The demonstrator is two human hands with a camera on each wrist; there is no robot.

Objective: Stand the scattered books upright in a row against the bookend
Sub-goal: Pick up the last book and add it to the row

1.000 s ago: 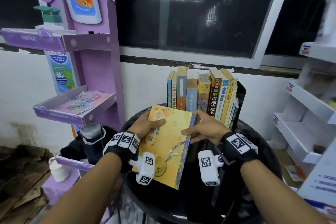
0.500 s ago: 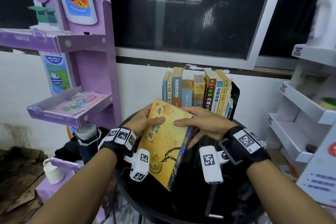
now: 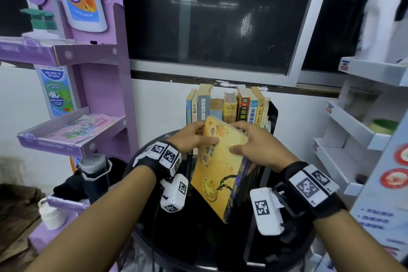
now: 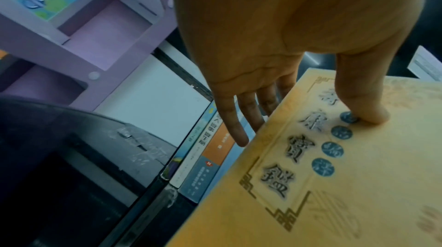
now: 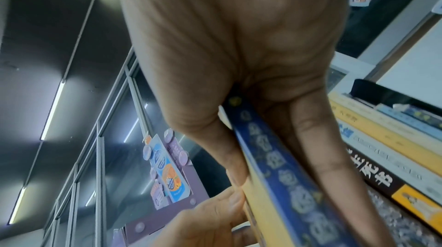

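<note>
A large yellow book (image 3: 218, 170) with a blue spine (image 5: 282, 167) is held tilted over the black round table (image 3: 198, 238), its lower corner close to the tabletop. My left hand (image 3: 194, 137) grips its upper left edge, thumb (image 4: 363, 107) on the cover and fingers (image 4: 235, 130) behind. My right hand (image 3: 254, 146) grips the spine side, thumb on the cover. Behind it a row of upright books (image 3: 227, 106) stands against a black bookend (image 3: 272, 117) at the right.
A purple cardboard display stand (image 3: 88, 86) with shelves rises at the left. A grey-capped dark bottle (image 3: 95, 174) and a white jar (image 3: 51, 214) sit below it. White shelving (image 3: 353, 139) stands at the right. A dark window (image 3: 209, 13) is behind.
The yellow book has been tipped up from nearly flat to steeply tilted and moved back toward the row. Both hands slid up toward its top edge.
</note>
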